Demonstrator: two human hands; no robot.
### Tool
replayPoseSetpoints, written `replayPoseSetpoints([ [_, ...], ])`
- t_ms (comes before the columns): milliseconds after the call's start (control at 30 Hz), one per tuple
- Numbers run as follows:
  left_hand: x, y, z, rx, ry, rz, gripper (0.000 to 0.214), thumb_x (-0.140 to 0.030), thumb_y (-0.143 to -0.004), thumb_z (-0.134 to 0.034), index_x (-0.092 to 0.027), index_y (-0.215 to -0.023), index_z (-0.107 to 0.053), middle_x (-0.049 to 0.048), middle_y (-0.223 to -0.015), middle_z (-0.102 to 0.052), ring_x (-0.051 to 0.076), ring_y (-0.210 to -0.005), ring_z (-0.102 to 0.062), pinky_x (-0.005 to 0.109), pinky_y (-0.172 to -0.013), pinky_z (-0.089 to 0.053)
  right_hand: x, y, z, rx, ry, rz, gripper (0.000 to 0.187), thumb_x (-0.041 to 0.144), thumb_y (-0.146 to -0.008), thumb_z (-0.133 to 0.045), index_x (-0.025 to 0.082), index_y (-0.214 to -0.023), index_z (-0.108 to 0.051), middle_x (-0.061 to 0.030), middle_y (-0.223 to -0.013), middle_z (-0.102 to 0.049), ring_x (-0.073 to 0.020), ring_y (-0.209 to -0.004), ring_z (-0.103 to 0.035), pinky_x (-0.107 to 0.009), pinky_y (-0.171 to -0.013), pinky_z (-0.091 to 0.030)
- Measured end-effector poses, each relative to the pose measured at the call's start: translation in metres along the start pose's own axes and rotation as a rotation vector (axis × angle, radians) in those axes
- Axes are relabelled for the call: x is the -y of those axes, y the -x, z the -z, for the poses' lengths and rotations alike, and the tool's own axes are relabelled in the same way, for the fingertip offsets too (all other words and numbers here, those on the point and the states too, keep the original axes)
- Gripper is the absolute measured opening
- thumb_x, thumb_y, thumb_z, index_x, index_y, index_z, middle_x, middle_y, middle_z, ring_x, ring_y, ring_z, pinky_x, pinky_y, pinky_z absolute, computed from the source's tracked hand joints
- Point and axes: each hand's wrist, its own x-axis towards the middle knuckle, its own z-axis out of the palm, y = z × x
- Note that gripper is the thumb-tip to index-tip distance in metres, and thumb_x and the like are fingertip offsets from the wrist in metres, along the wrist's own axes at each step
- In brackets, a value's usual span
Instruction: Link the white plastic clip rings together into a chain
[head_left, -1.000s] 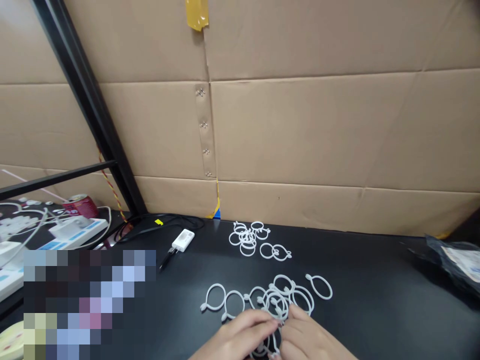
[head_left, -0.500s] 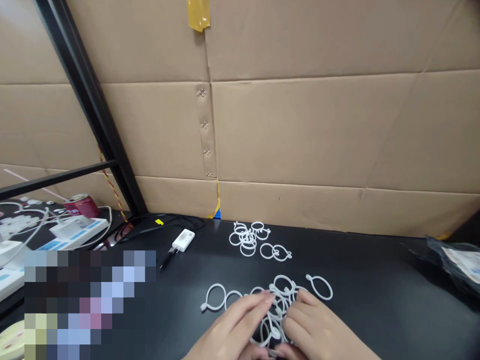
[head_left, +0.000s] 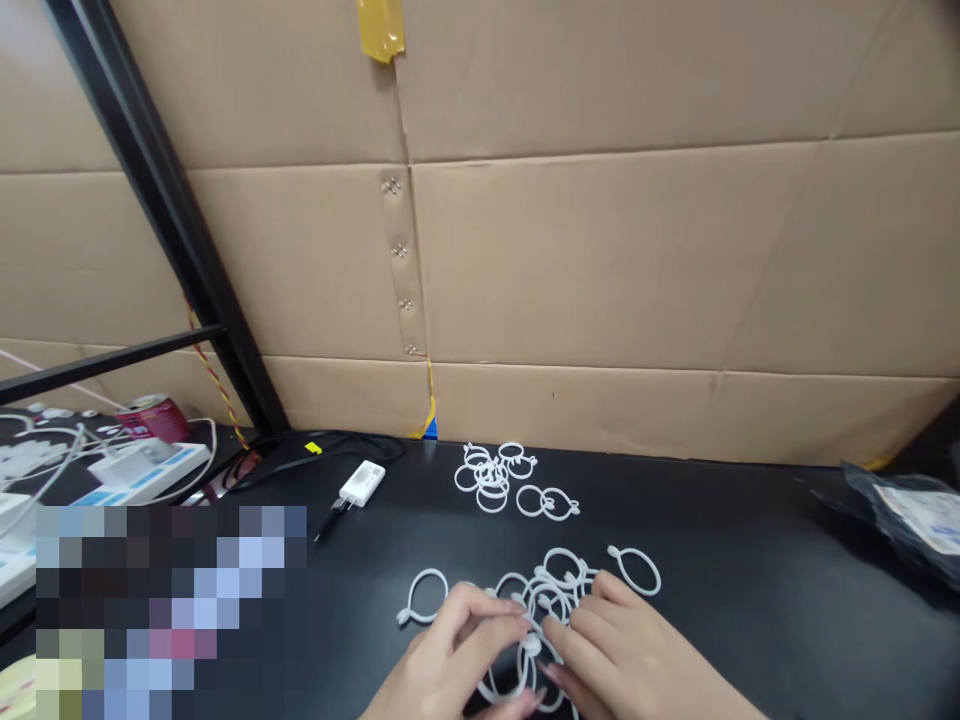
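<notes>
White plastic curtain rings [head_left: 562,549], each with a small eyelet, lie in a tangled heap at the front of the black table. My left hand [head_left: 450,660] has its fingers bent around a curtain ring [head_left: 504,699] whose eyelet shows between the two hands. To its right, my right hand [head_left: 630,645] is closed at the heap, with fingertips and thumb on a curtain ring beside that one; overlapping rings partly hide its grip. One loose ring [head_left: 429,570] lies left of the heap, and another loose ring [head_left: 658,575] lies to the right.
Farther back sits a second cluster of white rings [head_left: 493,508]. A white charger [head_left: 363,483] with a black plug lies left of it. Power strips [head_left: 180,460] and a red can [head_left: 161,420] are at far left, a dark plastic bag [head_left: 877,500] at right. Cardboard [head_left: 600,250] stands behind.
My left fingers have bent more and drawn back from the heap's top. The ring between my hands has shifted slightly left, and my right fingertips have moved left. The whole view has shifted a little.
</notes>
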Motion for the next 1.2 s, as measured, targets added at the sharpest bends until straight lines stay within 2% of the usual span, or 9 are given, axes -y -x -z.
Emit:
replayPoseSetpoints([
  [100, 0.0, 0.0, -0.002, -0.06, 0.004, 0.016, 0.042, -0.008, -0.08, -0.06, -0.018, -0.12, -0.051, 0.0082, -0.103, -0.054, 0.017, -0.091, -0.063, 0.026, -0.078, -0.058, 0.0, 0.0, 0.001, -0.003, 0.006, -0.008, 0.023, 0.015, -0.094, -0.037, 0.018, -0.083, -0.058, 0.0, -0.063, -0.059, -0.0156, -0.055, -0.051, -0.034, -0.068, -0.035],
  [300, 0.001, 0.002, -0.007, -0.149, -0.034, 0.063, 0.04, -0.004, -0.079, -0.055, -0.017, -0.116, -0.053, 0.006, -0.095, -0.052, 0.015, -0.083, -0.063, 0.024, -0.071, -0.06, 0.001, 0.001, 0.003, -0.003, 0.009, -0.021, 0.024, 0.014, -0.093, -0.037, 0.017, -0.085, -0.059, -0.0009, -0.065, -0.06, -0.0161, -0.056, -0.052, -0.034, -0.068, -0.035],
  [500, 0.0, 0.003, -0.007, -0.138, -0.126, 0.069, 0.041, -0.004, -0.079, -0.057, -0.019, -0.117, -0.052, 0.0069, -0.098, -0.055, 0.017, -0.088, -0.065, 0.024, -0.075, -0.058, 0.001, 0.0, 0.004, -0.009, 0.004, -0.043, 0.025, 0.013, -0.093, -0.036, 0.017, -0.09, -0.06, -0.0016, -0.066, -0.062, -0.0167, -0.059, -0.055, -0.035, -0.069, -0.036],
  [667, 0.001, 0.003, -0.005, -0.104, -0.156, 0.062, 0.046, -0.012, -0.08, -0.064, -0.019, -0.122, -0.048, 0.008, -0.1, -0.058, 0.018, -0.088, -0.066, 0.026, -0.076, -0.058, 0.001, -0.001, 0.004, -0.025, 0.021, -0.056, 0.027, 0.013, -0.095, -0.033, 0.017, -0.09, -0.06, -0.0019, -0.066, -0.063, -0.0161, -0.059, -0.057, -0.033, -0.071, -0.038],
  [867, 0.004, 0.005, -0.006, -0.124, -0.244, -0.046, 0.038, -0.02, -0.089, -0.056, -0.018, -0.126, -0.048, 0.0115, -0.107, -0.061, 0.019, -0.092, -0.067, 0.025, -0.08, -0.057, 0.001, 0.0, 0.006, -0.004, -0.012, -0.094, 0.026, 0.014, -0.095, -0.036, 0.018, -0.083, -0.059, -0.0013, -0.065, -0.062, -0.0151, -0.058, -0.056, -0.033, -0.073, -0.041],
  [933, 0.006, 0.005, -0.007, -0.137, -0.26, -0.068, 0.035, -0.025, -0.091, -0.053, -0.018, -0.125, -0.049, 0.0115, -0.105, -0.063, 0.019, -0.089, -0.068, 0.024, -0.077, -0.058, -0.005, 0.001, 0.006, 0.011, -0.1, -0.162, 0.022, 0.015, -0.095, -0.038, 0.019, -0.088, -0.059, -0.0017, -0.07, -0.062, -0.016, -0.063, -0.056, -0.034, -0.073, -0.042],
  [1100, 0.009, -0.001, -0.006, -0.114, -0.295, -0.09, 0.036, -0.035, -0.09, -0.054, -0.016, -0.12, -0.052, 0.013, -0.102, -0.065, 0.021, -0.084, -0.07, 0.026, -0.068, -0.06, -0.047, -0.002, 0.004, 0.029, -0.332, -0.53, 0.011, 0.021, -0.093, -0.047, 0.022, -0.098, -0.056, -0.0025, -0.089, -0.057, -0.0178, -0.079, -0.055, -0.034, -0.074, -0.046],
  [1200, 0.007, -0.006, -0.005, -0.066, -0.307, -0.075, 0.041, -0.035, -0.083, -0.064, -0.016, -0.118, -0.053, 0.0133, -0.104, -0.066, 0.023, -0.085, -0.07, 0.03, -0.067, -0.06, -0.074, -0.009, -0.006, 0.042, -0.353, -0.551, 0.01, 0.018, -0.091, -0.051, 0.021, -0.099, -0.055, -0.0018, -0.091, -0.053, -0.0164, -0.082, -0.055, -0.031, -0.077, -0.046],
])
